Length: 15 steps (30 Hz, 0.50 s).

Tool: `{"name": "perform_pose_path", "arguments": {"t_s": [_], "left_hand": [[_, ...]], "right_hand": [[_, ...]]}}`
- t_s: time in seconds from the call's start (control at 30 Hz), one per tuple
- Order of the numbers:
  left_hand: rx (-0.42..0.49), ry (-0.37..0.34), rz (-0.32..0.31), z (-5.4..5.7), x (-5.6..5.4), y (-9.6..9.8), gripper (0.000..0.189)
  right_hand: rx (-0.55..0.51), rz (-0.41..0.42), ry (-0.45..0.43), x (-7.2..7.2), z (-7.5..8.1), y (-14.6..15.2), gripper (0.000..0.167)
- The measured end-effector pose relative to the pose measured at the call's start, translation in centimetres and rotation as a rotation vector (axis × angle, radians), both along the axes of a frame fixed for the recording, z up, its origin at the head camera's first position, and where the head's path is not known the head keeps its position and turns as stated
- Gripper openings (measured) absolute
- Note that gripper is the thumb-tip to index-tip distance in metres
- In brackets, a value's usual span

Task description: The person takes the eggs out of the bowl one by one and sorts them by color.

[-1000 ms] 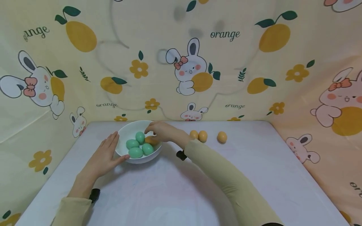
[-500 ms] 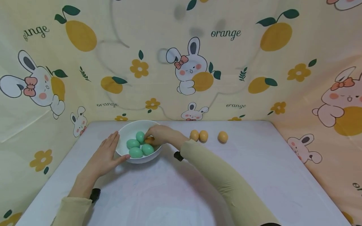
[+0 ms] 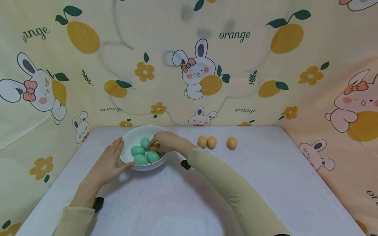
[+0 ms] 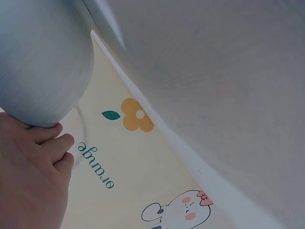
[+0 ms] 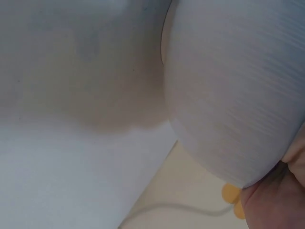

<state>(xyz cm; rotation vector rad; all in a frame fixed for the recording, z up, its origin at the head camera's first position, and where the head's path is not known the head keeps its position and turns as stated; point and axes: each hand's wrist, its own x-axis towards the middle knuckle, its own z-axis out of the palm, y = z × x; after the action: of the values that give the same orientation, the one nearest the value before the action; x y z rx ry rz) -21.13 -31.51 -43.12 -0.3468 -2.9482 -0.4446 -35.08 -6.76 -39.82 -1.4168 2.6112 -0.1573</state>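
A white bowl (image 3: pixel 147 168) stands near the back of the table, left of the middle, with several green eggs (image 3: pixel 138 150) in it. An orange egg (image 3: pixel 154 147) is at the right inside the bowl, partly covered by the fingers of my right hand (image 3: pixel 169 142), which pinch it. My left hand (image 3: pixel 107 164) rests on the bowl's left side with straight fingers, the thumb at the near rim. In the left wrist view its fingertips touch the bowl's outer wall (image 4: pixel 47 62). The right wrist view shows mostly the outer wall (image 5: pixel 233 90) and part of my right hand (image 5: pixel 276 205).
Three more orange eggs lie on the table right of the bowl: two side by side, a left one (image 3: pixel 202 141) and a right one (image 3: pixel 211 142), and one farther right (image 3: pixel 231 143). A patterned cloth (image 3: pixel 165 26) hangs behind and beside the white table (image 3: pixel 177 203).
My right hand has lowered into the bowl, and its fingers have closed over the orange egg there. My left hand has stayed at the bowl's side.
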Motion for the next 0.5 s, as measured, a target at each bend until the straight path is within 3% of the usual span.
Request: {"name": "perform_pose_path", "arguments": {"t_s": [0.5], "left_hand": [[0.006, -0.018, 0.007, -0.11, 0.06, -0.09, 0.11]], "right_hand": [[-0.196, -0.061, -0.048, 0.54, -0.45, 0.95, 0.044]]}}
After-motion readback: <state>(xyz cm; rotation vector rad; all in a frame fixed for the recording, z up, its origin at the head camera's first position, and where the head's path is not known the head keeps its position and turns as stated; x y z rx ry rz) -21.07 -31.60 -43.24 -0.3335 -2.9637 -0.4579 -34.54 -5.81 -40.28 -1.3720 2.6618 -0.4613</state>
